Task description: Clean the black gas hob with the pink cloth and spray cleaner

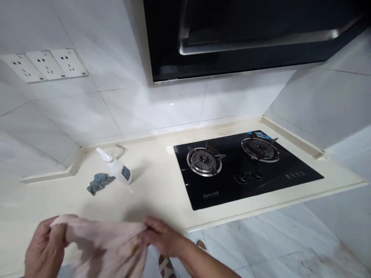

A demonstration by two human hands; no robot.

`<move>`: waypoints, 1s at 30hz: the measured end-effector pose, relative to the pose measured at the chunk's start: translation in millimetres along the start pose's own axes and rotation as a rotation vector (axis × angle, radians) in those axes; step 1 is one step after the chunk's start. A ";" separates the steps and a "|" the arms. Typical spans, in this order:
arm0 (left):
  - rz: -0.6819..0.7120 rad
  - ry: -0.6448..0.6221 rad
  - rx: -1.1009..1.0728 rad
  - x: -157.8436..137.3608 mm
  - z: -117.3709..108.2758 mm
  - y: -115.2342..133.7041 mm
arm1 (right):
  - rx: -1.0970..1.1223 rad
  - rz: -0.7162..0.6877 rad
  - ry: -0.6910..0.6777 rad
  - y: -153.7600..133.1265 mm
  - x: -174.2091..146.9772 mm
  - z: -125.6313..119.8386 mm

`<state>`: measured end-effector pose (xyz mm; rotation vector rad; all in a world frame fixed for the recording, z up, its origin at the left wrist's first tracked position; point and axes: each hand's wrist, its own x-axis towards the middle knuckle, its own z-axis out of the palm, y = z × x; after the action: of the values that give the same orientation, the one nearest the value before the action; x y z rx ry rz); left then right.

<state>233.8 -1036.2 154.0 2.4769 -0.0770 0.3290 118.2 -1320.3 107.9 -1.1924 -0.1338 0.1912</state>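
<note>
A pale pink cloth with a brownish stain hangs stretched between my two hands, over the counter's front edge at the bottom of the view. My left hand pinches its upper left corner between thumb and fingers. At the opposite corner, my right hand is closed on the cloth near the stain. Beyond the cloth a white spray bottle stands on the counter, its nozzle toward the upper left. A crumpled blue-grey rag lies just left of the bottle.
A black glass gas hob with two burners is set into the cream counter. Above it hangs a dark range hood. Sockets are on the tiled wall. My sandalled foot shows on the floor below.
</note>
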 end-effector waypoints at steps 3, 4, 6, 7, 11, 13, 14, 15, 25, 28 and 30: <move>0.004 -0.157 -0.167 9.3 19.0 59.1 | 0.144 -0.015 0.276 -34.0 -26.4 -30.3; 0.063 -0.229 -0.210 12.1 28.1 80.8 | 0.144 -0.033 0.364 -43.1 -35.6 -42.7; 0.174 -0.351 -0.262 18.7 47.7 123.2 | 0.039 -0.073 0.506 -60.8 -53.4 -68.8; 0.221 -0.394 -0.274 23.0 58.0 142.6 | -0.049 -0.089 0.559 -70.0 -61.8 -82.2; 0.376 -0.481 -0.233 48.6 100.5 203.4 | -0.362 -0.132 0.670 -107.8 -87.4 -136.5; 0.432 -0.484 -0.191 63.3 121.6 224.9 | -0.480 -0.169 0.726 -123.0 -93.4 -164.1; 0.456 -0.491 -0.172 69.7 131.6 233.9 | -0.538 -0.186 0.754 -128.8 -94.6 -177.7; 0.480 -0.502 -0.154 74.9 141.2 242.0 | -0.599 -0.202 0.781 -133.3 -95.0 -190.7; 0.625 -0.388 -0.053 42.7 193.4 191.3 | -0.877 -0.184 0.626 -58.4 -107.9 -196.8; 0.563 -0.583 0.120 11.8 189.8 126.0 | -0.865 0.042 0.362 0.3 -129.1 -168.1; 0.493 -0.736 0.213 -5.3 186.6 92.6 | -0.879 0.114 0.376 25.4 -141.4 -164.4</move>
<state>256.6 -1222.3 63.2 2.6318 -1.0061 -0.4138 11.8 -1491.4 23.9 -2.0898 0.2073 -0.0081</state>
